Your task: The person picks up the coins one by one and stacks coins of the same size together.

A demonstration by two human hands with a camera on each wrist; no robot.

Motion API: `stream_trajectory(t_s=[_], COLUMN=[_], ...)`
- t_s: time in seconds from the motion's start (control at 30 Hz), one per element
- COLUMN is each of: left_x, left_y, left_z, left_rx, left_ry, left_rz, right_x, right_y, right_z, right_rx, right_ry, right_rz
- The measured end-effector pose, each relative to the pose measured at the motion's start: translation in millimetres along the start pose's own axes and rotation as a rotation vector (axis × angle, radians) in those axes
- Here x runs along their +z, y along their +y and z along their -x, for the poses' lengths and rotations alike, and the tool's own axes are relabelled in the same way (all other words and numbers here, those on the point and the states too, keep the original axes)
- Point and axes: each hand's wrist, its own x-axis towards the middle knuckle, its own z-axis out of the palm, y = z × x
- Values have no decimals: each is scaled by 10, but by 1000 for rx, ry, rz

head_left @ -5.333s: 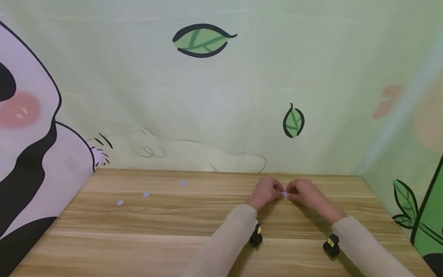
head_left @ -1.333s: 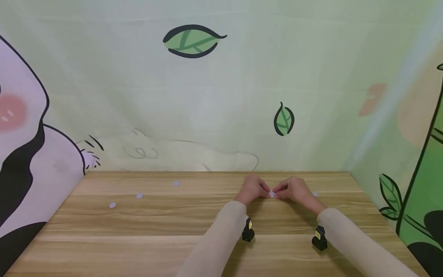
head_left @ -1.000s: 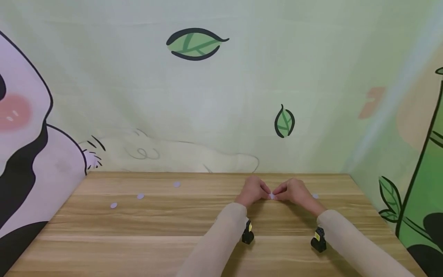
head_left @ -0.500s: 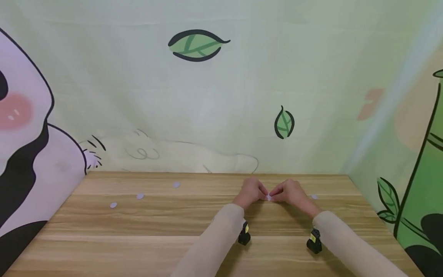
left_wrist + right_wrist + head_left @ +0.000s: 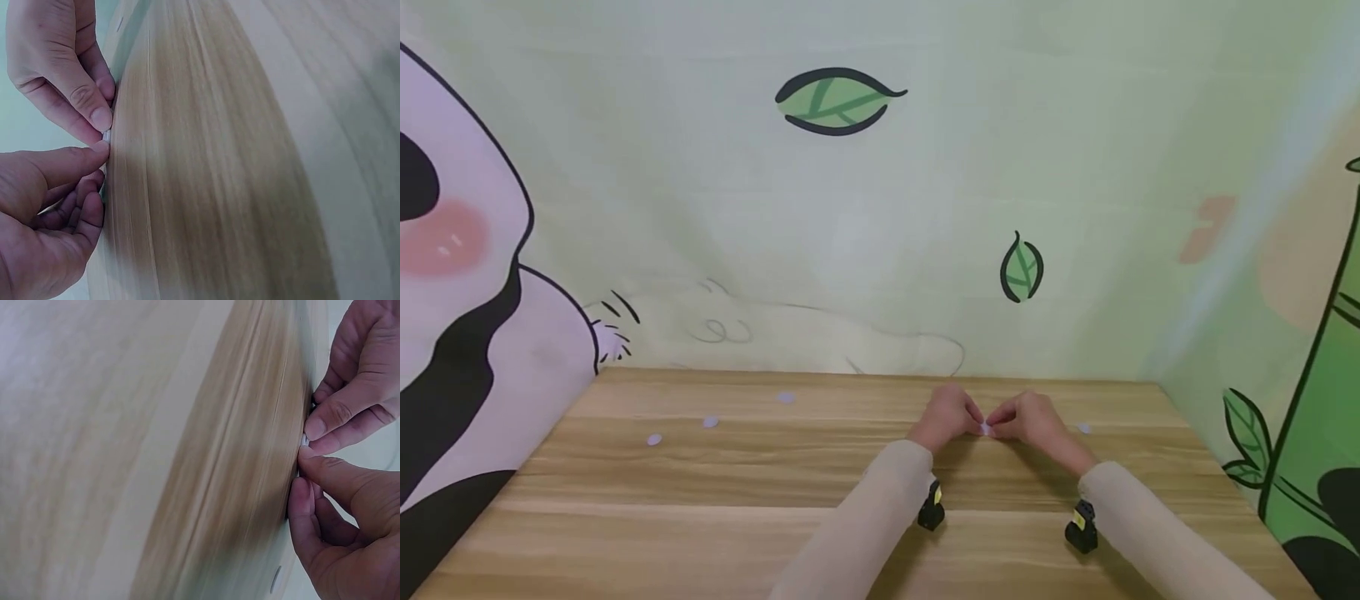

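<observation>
Near the back of the table, both hands meet at a small pale lavender disc. Its left side is pinched between thumb and fingers of my left hand, while my right hand pinches the right side. Seen from the left wrist, only a thin pale edge of the disc shows between the thumb tips, close over the wood. The right wrist view likewise shows a sliver of the disc between the two thumbs. Fingertips hide the rest of it.
Another pale disc lies right of the right hand. Three more lie toward the left: a near one, a middle one and a farther one. The wooden table ends at a printed cloth backdrop.
Compared with the oldest frame, a disc now shows right of the right hand, and the hands sit slightly further left. Over the last second they have barely moved, still pinching; the view shifted slightly.
</observation>
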Motion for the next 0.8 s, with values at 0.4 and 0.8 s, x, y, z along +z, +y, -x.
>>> stream_trajectory(t_s=[0.4,0.8], left_x=[30,-8], left_y=[24,11], left_z=[11,23], left_rx=[-10,-47], left_ry=[-5,-7], left_rz=[7,-3], right_x=[-3,20], right_y=[30,13], right_z=[13,-10], right_rx=[8,9], right_ry=[-6,-10], right_rz=[0,-9])
